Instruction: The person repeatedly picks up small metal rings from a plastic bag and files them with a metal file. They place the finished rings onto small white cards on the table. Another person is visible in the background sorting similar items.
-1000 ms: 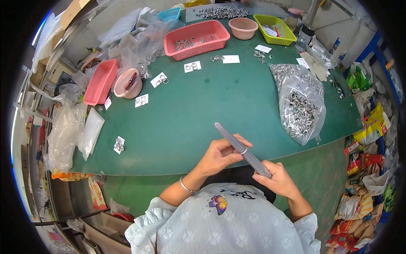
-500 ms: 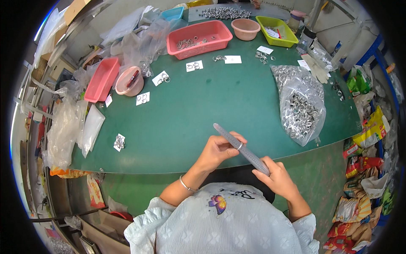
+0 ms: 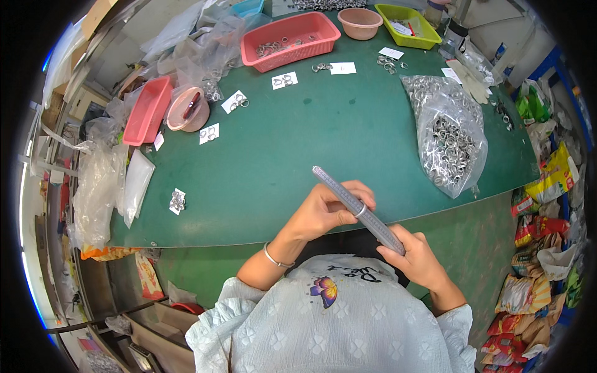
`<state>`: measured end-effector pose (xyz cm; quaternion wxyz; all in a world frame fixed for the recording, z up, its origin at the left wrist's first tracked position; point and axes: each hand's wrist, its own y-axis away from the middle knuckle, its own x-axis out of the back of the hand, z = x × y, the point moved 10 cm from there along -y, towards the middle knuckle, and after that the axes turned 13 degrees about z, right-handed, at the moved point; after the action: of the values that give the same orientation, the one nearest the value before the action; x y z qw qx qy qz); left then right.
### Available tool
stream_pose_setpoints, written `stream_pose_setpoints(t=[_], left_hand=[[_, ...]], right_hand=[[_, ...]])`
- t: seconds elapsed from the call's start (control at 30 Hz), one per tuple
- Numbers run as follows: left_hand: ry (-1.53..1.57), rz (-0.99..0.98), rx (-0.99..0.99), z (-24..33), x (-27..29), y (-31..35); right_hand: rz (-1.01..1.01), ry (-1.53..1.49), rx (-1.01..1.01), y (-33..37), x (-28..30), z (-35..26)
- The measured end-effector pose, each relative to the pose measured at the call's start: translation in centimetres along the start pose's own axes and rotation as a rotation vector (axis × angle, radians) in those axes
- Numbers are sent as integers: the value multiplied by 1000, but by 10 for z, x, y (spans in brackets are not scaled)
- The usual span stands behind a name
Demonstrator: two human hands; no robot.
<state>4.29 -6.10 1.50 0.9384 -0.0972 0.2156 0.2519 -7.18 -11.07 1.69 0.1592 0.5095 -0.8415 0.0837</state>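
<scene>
A grey tapered ring sizing stick (image 3: 380, 231) slants over the table's near edge, its thin tip pointing away to the left. My right hand (image 3: 418, 258) is closed round its thick lower end. A silver ring (image 3: 360, 212) encircles the stick around mid-length. My left hand (image 3: 331, 210) has thumb and fingers closed about the stick at that ring, and a bangle sits on its wrist. Right of my hands, a clear plastic bag (image 3: 451, 146) full of silver rings lies on the green table (image 3: 298, 143).
White cards with rings (image 3: 178, 200) lie along the left and far sides. Further back stand a pink basket (image 3: 292, 53) holding rings, a peach bowl (image 3: 360, 23) and a yellow-green basket (image 3: 407, 37). At left are a red tray (image 3: 147, 115) and a lidded tub (image 3: 188, 110).
The ring sits slightly nearer the stick's thick end than before. The whole view has shifted a little, with the far table items higher in it. Both hands keep their grip.
</scene>
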Motion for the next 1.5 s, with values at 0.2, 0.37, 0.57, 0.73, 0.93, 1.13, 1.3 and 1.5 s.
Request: stream_pose_setpoints(t=[0.2,0.37,0.57,0.73,0.93,1.13,1.3,1.5], left_hand=[[-63,-12,-110,16,-1,8],[-76,-16,-134,21,2,10],[-143,170,-109,19,12,12],[-133,30,-68,14,9,13],[-98,78,-74,9,11,12],[-59,152,-19,7,9,13],[-60,93,-83,10,9,17],[-54,153,-94,19,7,21]], right_hand=[[-18,62,9,-1,0,-7],[-56,67,9,-1,-2,-10],[116,353,270,2,4,-18],[-2,149,78,-2,-1,-10],[-78,8,-35,-5,-3,-7],[-49,-29,-33,-8,-1,-3],[-79,1,-27,-7,-2,-8],[-34,88,31,-4,-2,-4]])
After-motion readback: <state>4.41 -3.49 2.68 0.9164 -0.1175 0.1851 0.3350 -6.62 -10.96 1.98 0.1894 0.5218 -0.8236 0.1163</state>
